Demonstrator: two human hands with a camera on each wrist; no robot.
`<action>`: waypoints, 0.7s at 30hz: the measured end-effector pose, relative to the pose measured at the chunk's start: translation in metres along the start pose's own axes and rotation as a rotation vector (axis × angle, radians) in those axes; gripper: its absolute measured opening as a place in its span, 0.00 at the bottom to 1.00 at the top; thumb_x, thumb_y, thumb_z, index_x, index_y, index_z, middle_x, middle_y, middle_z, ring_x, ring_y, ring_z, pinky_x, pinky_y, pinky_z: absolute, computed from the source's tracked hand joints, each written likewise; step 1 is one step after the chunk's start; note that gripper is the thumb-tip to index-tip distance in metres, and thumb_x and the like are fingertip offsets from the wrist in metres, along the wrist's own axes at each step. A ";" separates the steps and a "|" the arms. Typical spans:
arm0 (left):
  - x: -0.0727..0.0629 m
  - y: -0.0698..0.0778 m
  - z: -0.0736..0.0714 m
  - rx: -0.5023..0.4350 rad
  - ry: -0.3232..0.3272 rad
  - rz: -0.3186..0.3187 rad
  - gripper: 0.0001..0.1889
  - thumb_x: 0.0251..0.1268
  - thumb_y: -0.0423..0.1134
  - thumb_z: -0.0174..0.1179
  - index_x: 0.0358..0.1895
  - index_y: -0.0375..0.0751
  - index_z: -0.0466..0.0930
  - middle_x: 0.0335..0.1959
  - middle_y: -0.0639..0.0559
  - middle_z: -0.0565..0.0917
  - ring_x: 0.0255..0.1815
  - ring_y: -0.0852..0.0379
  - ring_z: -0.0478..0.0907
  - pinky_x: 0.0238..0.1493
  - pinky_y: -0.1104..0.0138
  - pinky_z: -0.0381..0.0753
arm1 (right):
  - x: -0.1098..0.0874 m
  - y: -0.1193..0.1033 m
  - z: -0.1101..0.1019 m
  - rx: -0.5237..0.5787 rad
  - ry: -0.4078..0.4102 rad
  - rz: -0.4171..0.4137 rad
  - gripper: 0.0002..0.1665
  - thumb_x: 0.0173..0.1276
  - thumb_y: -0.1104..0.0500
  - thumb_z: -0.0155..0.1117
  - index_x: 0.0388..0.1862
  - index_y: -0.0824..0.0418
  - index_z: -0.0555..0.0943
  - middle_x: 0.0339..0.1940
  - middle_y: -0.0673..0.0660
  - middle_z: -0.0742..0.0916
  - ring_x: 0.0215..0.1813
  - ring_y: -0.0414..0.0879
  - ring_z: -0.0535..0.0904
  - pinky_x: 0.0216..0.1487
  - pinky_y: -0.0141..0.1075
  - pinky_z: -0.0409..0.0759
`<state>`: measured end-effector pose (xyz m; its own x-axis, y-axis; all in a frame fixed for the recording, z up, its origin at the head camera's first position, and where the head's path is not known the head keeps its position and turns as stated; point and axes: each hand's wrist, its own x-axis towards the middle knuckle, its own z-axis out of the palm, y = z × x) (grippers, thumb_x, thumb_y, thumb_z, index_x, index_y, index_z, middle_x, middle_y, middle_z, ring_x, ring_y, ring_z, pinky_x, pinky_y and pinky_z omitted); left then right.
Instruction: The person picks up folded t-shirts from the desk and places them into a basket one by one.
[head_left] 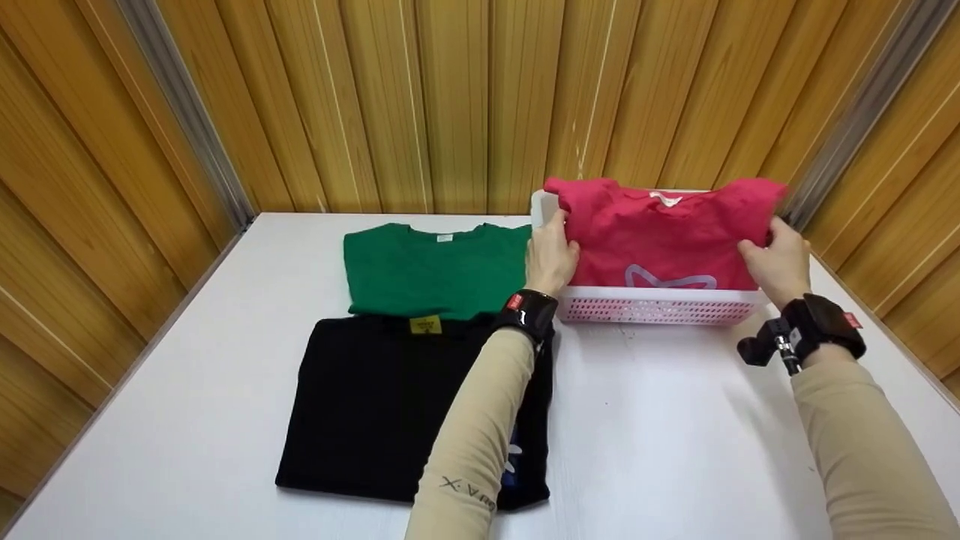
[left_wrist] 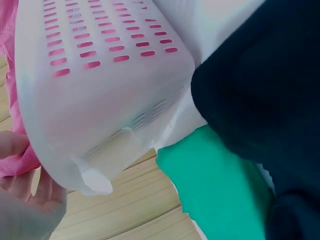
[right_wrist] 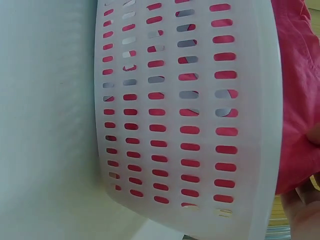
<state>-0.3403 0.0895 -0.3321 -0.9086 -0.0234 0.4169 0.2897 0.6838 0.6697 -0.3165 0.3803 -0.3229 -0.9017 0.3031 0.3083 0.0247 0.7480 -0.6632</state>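
A pink-red T-shirt [head_left: 667,236] with a pale star outline sits partly inside a white perforated plastic basket [head_left: 660,306], its collar and shoulders standing above the rim. My left hand [head_left: 551,259] pinches the shirt's left side between thumb and fingers, close to the basket's end; the left wrist view shows that hand [left_wrist: 30,195] at the rim with pink cloth in its grip. On the other side my right hand [head_left: 780,259] pinches the shirt's right edge. Pink cloth shows through the basket's slots [right_wrist: 159,127] in the right wrist view.
Left of the basket lies a folded green T-shirt [head_left: 435,270]. In front of it a folded black T-shirt [head_left: 360,412] with a yellow label overlaps its lower edge, and my left forearm crosses over the black one. The white table [head_left: 202,375] meets wood-patterned walls [head_left: 450,112].
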 end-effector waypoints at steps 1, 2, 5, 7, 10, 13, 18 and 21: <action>0.000 -0.001 0.001 0.006 0.008 0.005 0.18 0.60 0.32 0.60 0.55 0.45 0.76 0.49 0.43 0.85 0.46 0.45 0.84 0.44 0.57 0.82 | 0.000 0.000 0.000 -0.005 -0.001 -0.002 0.23 0.66 0.59 0.52 0.57 0.69 0.71 0.52 0.72 0.81 0.48 0.55 0.75 0.35 0.25 0.67; 0.000 -0.001 0.001 0.010 0.014 0.010 0.18 0.60 0.32 0.60 0.54 0.46 0.76 0.49 0.44 0.85 0.46 0.45 0.84 0.44 0.57 0.83 | 0.001 0.001 0.000 -0.009 -0.004 -0.004 0.23 0.66 0.59 0.53 0.57 0.70 0.71 0.52 0.72 0.81 0.49 0.56 0.76 0.35 0.25 0.66; 0.001 -0.003 0.002 0.006 0.021 0.018 0.17 0.61 0.33 0.61 0.53 0.47 0.76 0.49 0.45 0.85 0.47 0.46 0.84 0.45 0.57 0.83 | 0.002 0.002 0.001 -0.014 -0.023 -0.002 0.24 0.68 0.58 0.53 0.59 0.71 0.70 0.54 0.75 0.80 0.54 0.62 0.77 0.38 0.27 0.68; 0.003 -0.003 0.003 0.002 0.023 0.016 0.17 0.61 0.34 0.62 0.53 0.46 0.77 0.49 0.45 0.85 0.47 0.46 0.84 0.46 0.57 0.82 | 0.003 0.001 0.000 -0.013 -0.039 -0.001 0.26 0.70 0.58 0.52 0.61 0.71 0.68 0.56 0.75 0.78 0.56 0.64 0.76 0.43 0.33 0.74; 0.006 -0.002 0.003 -0.022 0.023 0.004 0.17 0.61 0.34 0.62 0.54 0.45 0.77 0.50 0.44 0.85 0.49 0.47 0.84 0.49 0.58 0.82 | 0.006 -0.001 0.001 -0.012 -0.064 -0.008 0.27 0.72 0.57 0.50 0.62 0.73 0.67 0.59 0.76 0.75 0.59 0.67 0.73 0.55 0.50 0.75; 0.009 -0.002 0.004 -0.051 0.020 -0.017 0.18 0.62 0.34 0.62 0.55 0.44 0.77 0.51 0.45 0.84 0.50 0.47 0.83 0.52 0.59 0.81 | 0.008 -0.004 0.004 -0.011 -0.086 -0.017 0.27 0.73 0.57 0.48 0.62 0.75 0.66 0.61 0.77 0.73 0.61 0.67 0.71 0.61 0.56 0.70; 0.012 -0.002 0.008 -0.063 0.008 -0.022 0.18 0.63 0.33 0.60 0.56 0.42 0.77 0.53 0.45 0.84 0.51 0.48 0.83 0.54 0.60 0.80 | 0.011 -0.006 0.006 -0.037 -0.113 -0.014 0.28 0.73 0.56 0.47 0.62 0.76 0.65 0.61 0.78 0.72 0.62 0.68 0.68 0.62 0.56 0.67; 0.013 -0.002 0.010 -0.062 0.010 -0.033 0.18 0.63 0.33 0.60 0.57 0.42 0.77 0.53 0.45 0.83 0.52 0.47 0.82 0.54 0.60 0.80 | 0.012 -0.005 0.006 -0.048 -0.129 -0.008 0.29 0.74 0.54 0.46 0.62 0.77 0.64 0.61 0.79 0.72 0.62 0.70 0.67 0.64 0.58 0.65</action>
<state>-0.3559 0.0955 -0.3338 -0.9150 -0.0521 0.4001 0.2784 0.6361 0.7196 -0.3303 0.3768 -0.3195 -0.9498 0.2212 0.2212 0.0354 0.7786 -0.6265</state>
